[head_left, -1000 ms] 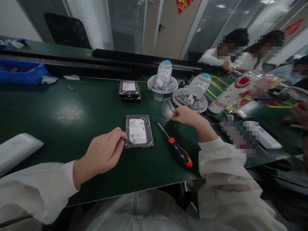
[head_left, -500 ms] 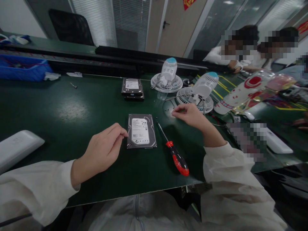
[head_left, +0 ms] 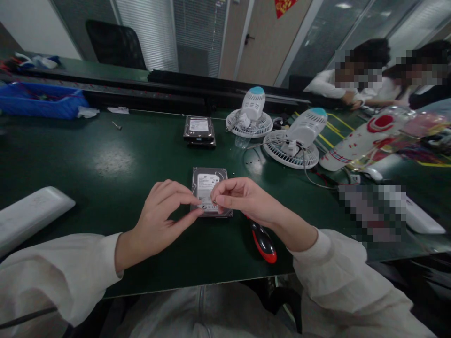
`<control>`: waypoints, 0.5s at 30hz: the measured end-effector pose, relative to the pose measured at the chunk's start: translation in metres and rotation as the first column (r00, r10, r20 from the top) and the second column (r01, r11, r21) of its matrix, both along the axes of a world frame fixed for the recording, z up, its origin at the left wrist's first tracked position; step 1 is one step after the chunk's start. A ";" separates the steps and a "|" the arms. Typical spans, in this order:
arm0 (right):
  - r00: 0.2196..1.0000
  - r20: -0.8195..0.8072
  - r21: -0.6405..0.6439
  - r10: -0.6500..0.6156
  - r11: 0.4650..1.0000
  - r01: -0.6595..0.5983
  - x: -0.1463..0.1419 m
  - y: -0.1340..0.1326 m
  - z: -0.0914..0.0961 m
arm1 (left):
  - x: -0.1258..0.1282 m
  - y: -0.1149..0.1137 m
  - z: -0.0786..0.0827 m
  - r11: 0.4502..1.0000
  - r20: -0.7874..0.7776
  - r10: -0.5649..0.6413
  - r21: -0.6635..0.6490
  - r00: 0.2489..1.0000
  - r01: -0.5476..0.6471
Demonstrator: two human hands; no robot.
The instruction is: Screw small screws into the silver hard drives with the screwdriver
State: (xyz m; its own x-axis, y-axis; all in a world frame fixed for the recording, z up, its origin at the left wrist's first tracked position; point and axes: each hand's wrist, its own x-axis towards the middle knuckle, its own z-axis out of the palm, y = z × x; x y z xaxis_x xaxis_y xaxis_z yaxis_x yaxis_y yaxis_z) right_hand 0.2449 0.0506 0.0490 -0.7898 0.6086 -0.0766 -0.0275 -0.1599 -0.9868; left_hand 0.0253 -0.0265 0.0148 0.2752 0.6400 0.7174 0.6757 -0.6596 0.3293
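Observation:
A hard disk drive [head_left: 209, 180] with a white label lies flat on the green table, partly covered by my hands. My left hand [head_left: 164, 206] is at its lower left, fingers stretched, thumb and fingertips a little apart over the drive's edge. Above the drive's right half, my right hand [head_left: 246, 199] pinches thumb and forefinger together; whatever is between them is too small to make out. A red and black screwdriver [head_left: 263, 241] lies right of the drive, its shaft hidden behind my right hand. Small dark specks [head_left: 249, 163] lie on the table beyond that hand.
Stacked hard drives [head_left: 199, 130] sit farther back, beside two white fans [head_left: 249, 123] lying face down. A blue bin [head_left: 42, 103] stands at the far left, a white device [head_left: 35, 216] nearer. A patterned bottle [head_left: 347, 145] and two people [head_left: 326, 83] are at the right.
My right hand has moved from the dark specks left and nearer to me, over the drive. My left hand's thumb and fingers have spread, and its tips now overlap the drive.

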 end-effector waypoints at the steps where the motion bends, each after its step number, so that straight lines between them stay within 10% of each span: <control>1: 1.000 0.003 -0.016 0.013 1.000 -0.013 -0.001 -0.001 -0.002 | 0.001 0.000 0.000 1.000 -0.007 -0.014 0.005 1.000 0.014; 15: 0.999 0.036 -0.051 0.033 0.998 -0.031 -0.007 -0.014 -0.014 | 0.007 -0.002 0.000 0.993 0.001 -0.119 -0.001 0.993 0.119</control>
State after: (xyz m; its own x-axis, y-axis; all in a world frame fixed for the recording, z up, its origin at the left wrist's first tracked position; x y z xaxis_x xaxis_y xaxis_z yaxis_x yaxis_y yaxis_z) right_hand 0.2376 0.0361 0.0355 -0.8046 0.5779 -0.1364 0.0150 -0.2099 -0.9776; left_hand 0.0326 -0.0283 0.0152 0.3487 0.6035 0.7171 0.5919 -0.7350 0.3307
